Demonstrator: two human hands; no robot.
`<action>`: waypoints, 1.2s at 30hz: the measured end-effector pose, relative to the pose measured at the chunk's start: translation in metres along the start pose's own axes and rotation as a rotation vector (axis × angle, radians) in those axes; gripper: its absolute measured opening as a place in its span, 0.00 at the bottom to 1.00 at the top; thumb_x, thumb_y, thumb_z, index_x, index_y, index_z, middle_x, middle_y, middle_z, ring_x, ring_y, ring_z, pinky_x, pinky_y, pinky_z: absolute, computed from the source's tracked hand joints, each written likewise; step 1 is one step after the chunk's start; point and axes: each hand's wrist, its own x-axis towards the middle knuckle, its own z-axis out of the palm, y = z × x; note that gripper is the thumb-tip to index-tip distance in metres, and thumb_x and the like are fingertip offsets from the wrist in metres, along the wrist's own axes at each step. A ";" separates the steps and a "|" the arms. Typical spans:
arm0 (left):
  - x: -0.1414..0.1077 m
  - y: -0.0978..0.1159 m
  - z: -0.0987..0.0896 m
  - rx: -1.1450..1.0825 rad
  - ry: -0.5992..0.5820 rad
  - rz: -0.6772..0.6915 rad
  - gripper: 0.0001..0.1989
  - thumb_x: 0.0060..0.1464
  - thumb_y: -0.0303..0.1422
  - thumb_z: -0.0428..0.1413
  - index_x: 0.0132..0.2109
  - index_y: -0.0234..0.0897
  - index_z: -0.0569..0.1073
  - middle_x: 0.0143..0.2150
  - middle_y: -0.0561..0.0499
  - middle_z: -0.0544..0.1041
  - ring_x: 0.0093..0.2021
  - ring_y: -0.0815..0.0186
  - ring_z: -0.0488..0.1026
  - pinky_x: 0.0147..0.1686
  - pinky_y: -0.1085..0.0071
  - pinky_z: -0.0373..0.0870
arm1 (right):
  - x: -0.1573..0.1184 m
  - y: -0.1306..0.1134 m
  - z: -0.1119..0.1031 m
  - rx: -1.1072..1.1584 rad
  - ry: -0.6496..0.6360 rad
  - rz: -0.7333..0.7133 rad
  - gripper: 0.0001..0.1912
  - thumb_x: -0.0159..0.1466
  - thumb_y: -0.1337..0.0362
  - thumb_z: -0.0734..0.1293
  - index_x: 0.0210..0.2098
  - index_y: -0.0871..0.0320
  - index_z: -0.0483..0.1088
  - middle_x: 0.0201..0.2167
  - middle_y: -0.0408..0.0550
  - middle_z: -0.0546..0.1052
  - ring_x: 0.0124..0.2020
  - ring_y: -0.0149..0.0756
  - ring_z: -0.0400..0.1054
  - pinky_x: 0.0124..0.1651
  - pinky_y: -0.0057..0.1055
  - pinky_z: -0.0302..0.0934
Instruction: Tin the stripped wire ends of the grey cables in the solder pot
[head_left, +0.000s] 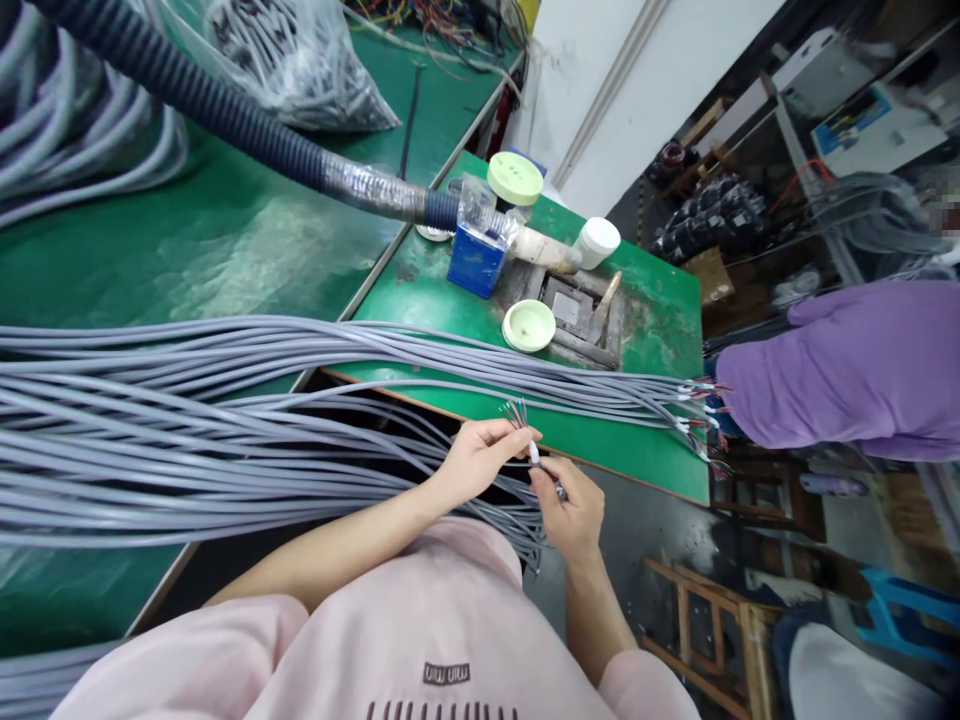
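In front of my body, a grey cable end with fanned coloured wires (514, 412) and a white band (534, 453) sits between my hands. My left hand (480, 455) pinches it by the wires and the top of the white band. Just below, my right hand (574, 508) has its fingers closed around the grey cable; a small dark, shiny bit shows at its fingers, too small to name. Many grey cables (225, 440) run in from the left. Some lie across the green table, their stripped ends (697, 415) at its right edge.
Beyond the cables stand a pale green dish (529, 326), a white cup (597, 243), a soiled metal pot with a brush (604, 308) and a blue box (476, 260). A ribbed hose (247, 125) hangs over the table. A person in purple (847, 370) is at right.
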 end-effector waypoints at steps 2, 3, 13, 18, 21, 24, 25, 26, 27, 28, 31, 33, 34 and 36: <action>0.000 0.001 0.000 -0.005 0.001 -0.006 0.16 0.46 0.44 0.62 0.27 0.33 0.78 0.28 0.48 0.79 0.29 0.67 0.72 0.33 0.72 0.69 | -0.001 0.000 0.001 0.007 0.002 -0.002 0.07 0.64 0.65 0.63 0.34 0.57 0.72 0.25 0.44 0.75 0.25 0.31 0.68 0.31 0.28 0.60; 0.000 0.001 0.001 -0.010 0.001 -0.009 0.16 0.46 0.44 0.62 0.26 0.33 0.78 0.28 0.47 0.79 0.29 0.68 0.72 0.33 0.72 0.69 | -0.001 0.000 0.001 0.010 0.003 -0.005 0.06 0.64 0.65 0.63 0.34 0.57 0.72 0.25 0.44 0.75 0.25 0.31 0.68 0.31 0.28 0.60; 0.000 -0.004 0.005 -0.215 0.077 -0.027 0.13 0.44 0.39 0.65 0.28 0.33 0.73 0.22 0.54 0.73 0.24 0.74 0.68 0.29 0.76 0.66 | 0.000 -0.003 0.003 -0.009 0.028 -0.015 0.07 0.64 0.64 0.63 0.33 0.57 0.72 0.22 0.43 0.74 0.23 0.31 0.67 0.30 0.28 0.60; 0.001 -0.003 0.004 -0.375 0.106 -0.093 0.11 0.42 0.35 0.65 0.29 0.33 0.72 0.24 0.54 0.73 0.23 0.74 0.68 0.26 0.77 0.66 | 0.000 -0.004 0.005 -0.016 0.021 -0.022 0.07 0.64 0.64 0.62 0.32 0.57 0.71 0.21 0.42 0.73 0.22 0.31 0.66 0.29 0.28 0.60; 0.003 -0.001 0.003 -0.437 0.099 -0.118 0.11 0.42 0.33 0.65 0.29 0.33 0.72 0.24 0.54 0.74 0.21 0.75 0.68 0.24 0.78 0.65 | 0.000 -0.005 0.005 0.008 0.022 -0.012 0.08 0.64 0.63 0.62 0.31 0.57 0.70 0.20 0.42 0.73 0.22 0.30 0.66 0.29 0.28 0.60; 0.002 0.000 0.003 -0.428 0.090 -0.135 0.10 0.41 0.33 0.65 0.29 0.33 0.72 0.24 0.54 0.74 0.21 0.75 0.69 0.24 0.78 0.67 | 0.000 -0.005 0.006 0.104 0.004 0.075 0.07 0.64 0.62 0.62 0.33 0.56 0.70 0.21 0.41 0.74 0.22 0.30 0.68 0.29 0.27 0.62; 0.002 0.001 0.003 -0.418 0.083 -0.145 0.11 0.41 0.33 0.65 0.28 0.33 0.72 0.24 0.53 0.75 0.21 0.74 0.69 0.24 0.78 0.67 | -0.001 -0.005 0.007 0.148 -0.002 0.115 0.06 0.64 0.62 0.63 0.34 0.56 0.70 0.21 0.41 0.75 0.22 0.30 0.68 0.30 0.27 0.63; 0.002 0.001 0.004 -0.408 0.075 -0.156 0.11 0.40 0.33 0.65 0.28 0.33 0.72 0.24 0.53 0.75 0.22 0.74 0.70 0.24 0.77 0.68 | -0.001 -0.004 0.008 0.193 -0.006 0.152 0.06 0.64 0.62 0.63 0.35 0.56 0.70 0.22 0.40 0.75 0.22 0.30 0.69 0.29 0.27 0.63; 0.001 0.002 0.005 -0.401 0.068 -0.168 0.11 0.40 0.33 0.66 0.27 0.33 0.72 0.24 0.53 0.75 0.22 0.73 0.71 0.25 0.77 0.68 | -0.001 -0.004 0.009 0.234 -0.008 0.185 0.06 0.64 0.62 0.63 0.35 0.56 0.70 0.22 0.40 0.74 0.21 0.29 0.69 0.29 0.27 0.64; 0.000 0.002 0.005 -0.397 0.063 -0.178 0.11 0.39 0.33 0.66 0.27 0.32 0.72 0.24 0.53 0.75 0.23 0.73 0.71 0.25 0.77 0.69 | -0.001 -0.004 0.010 0.269 -0.006 0.213 0.06 0.64 0.61 0.63 0.36 0.56 0.69 0.22 0.40 0.74 0.21 0.29 0.68 0.28 0.26 0.63; -0.001 0.003 0.007 -0.409 0.067 -0.189 0.11 0.38 0.32 0.66 0.27 0.32 0.72 0.24 0.53 0.75 0.23 0.74 0.71 0.25 0.78 0.69 | -0.001 -0.005 0.013 0.333 0.014 0.264 0.06 0.64 0.61 0.63 0.36 0.56 0.69 0.23 0.40 0.74 0.19 0.28 0.67 0.25 0.25 0.63; -0.001 0.003 0.008 -0.432 0.073 -0.181 0.11 0.38 0.32 0.66 0.27 0.33 0.71 0.23 0.54 0.75 0.22 0.74 0.71 0.24 0.79 0.68 | -0.002 -0.006 0.015 0.355 0.030 0.272 0.06 0.64 0.61 0.63 0.36 0.56 0.69 0.23 0.40 0.74 0.19 0.27 0.67 0.25 0.24 0.62; -0.001 0.002 0.008 -0.444 0.074 -0.175 0.12 0.38 0.32 0.66 0.27 0.33 0.71 0.24 0.54 0.75 0.22 0.74 0.71 0.24 0.79 0.68 | -0.002 -0.006 0.015 0.364 0.036 0.276 0.06 0.64 0.61 0.63 0.35 0.57 0.69 0.23 0.40 0.74 0.19 0.27 0.66 0.25 0.24 0.62; -0.001 0.002 0.008 -0.458 0.071 -0.163 0.12 0.39 0.32 0.65 0.27 0.33 0.70 0.24 0.55 0.74 0.22 0.74 0.72 0.24 0.79 0.69 | -0.003 -0.006 0.017 0.378 0.050 0.290 0.06 0.64 0.61 0.63 0.35 0.57 0.69 0.22 0.40 0.73 0.19 0.27 0.66 0.24 0.24 0.61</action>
